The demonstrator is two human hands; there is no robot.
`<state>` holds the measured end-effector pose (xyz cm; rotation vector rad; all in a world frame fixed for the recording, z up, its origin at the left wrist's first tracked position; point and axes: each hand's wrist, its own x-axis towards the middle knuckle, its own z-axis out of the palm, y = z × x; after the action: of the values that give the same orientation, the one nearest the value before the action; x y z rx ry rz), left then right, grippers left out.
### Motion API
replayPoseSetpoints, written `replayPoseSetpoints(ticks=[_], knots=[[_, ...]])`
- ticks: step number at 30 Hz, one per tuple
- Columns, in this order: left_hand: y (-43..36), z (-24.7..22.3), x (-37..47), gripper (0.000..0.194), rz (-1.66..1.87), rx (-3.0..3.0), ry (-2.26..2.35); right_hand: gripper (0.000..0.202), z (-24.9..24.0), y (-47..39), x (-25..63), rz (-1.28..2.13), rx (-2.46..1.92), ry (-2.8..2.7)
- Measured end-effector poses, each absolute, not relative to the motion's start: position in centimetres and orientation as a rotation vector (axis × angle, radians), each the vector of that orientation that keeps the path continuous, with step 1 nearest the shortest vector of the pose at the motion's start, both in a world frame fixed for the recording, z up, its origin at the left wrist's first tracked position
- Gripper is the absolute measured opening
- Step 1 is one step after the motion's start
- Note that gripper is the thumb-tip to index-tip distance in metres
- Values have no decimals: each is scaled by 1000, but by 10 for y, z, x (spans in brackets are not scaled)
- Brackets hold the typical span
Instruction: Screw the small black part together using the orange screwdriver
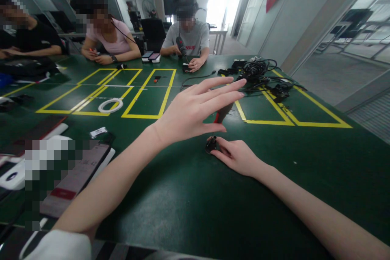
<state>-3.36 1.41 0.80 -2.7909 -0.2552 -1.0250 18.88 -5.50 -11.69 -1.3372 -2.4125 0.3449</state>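
My left hand [195, 107] is raised over the table, palm down, with its fingers stretched out and the thumb apart from them. Behind the gap between thumb and fingers, a dark tool with a red part [224, 114] shows partly; its kind is hidden, and no grip on it is visible. Lower and to the right, my right hand [239, 156] rests at the tabletop. Its thumb and fingers pinch a small black part with a short upright tube [211, 145].
Black cables [256, 69] lie heaped at the back right. A white tape ring [110, 105] lies left of centre, and a phone [73, 178] is at the near left. Across the green table [183, 219], a co-worker in grey [195, 36] holds a power screwdriver [180, 45].
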Motion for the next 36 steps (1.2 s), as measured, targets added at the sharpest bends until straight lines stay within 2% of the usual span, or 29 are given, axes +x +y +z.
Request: replayPoseSetpoints(ticks=[7,13,16,20,24,29,36], knots=[[22,-17,-23,58,-1243,-2577,-220,25,-116,-55,189,359,-1340,-2417],[12,-21,-19,56,-1423,-2477,-467,24,-117,-55,189,379,-1361,-2417],[2,-7,-23,42,-1256,-2625,-565,24,-118,-54,189,366,-1366,-2413],[-5,17,-38,49,-968,-2829,-463,24,-118,-55,189,374,-1363,-2415],[-4,24,-46,49,-872,-2751,-543,24,-117,-55,189,398,-1358,-2411],[3,18,-42,49,-919,-2744,-463,26,-116,-55,189,386,-1362,-2410],[17,-5,-30,56,-1207,-2625,-324,24,-116,-54,188,367,-1383,-2418]])
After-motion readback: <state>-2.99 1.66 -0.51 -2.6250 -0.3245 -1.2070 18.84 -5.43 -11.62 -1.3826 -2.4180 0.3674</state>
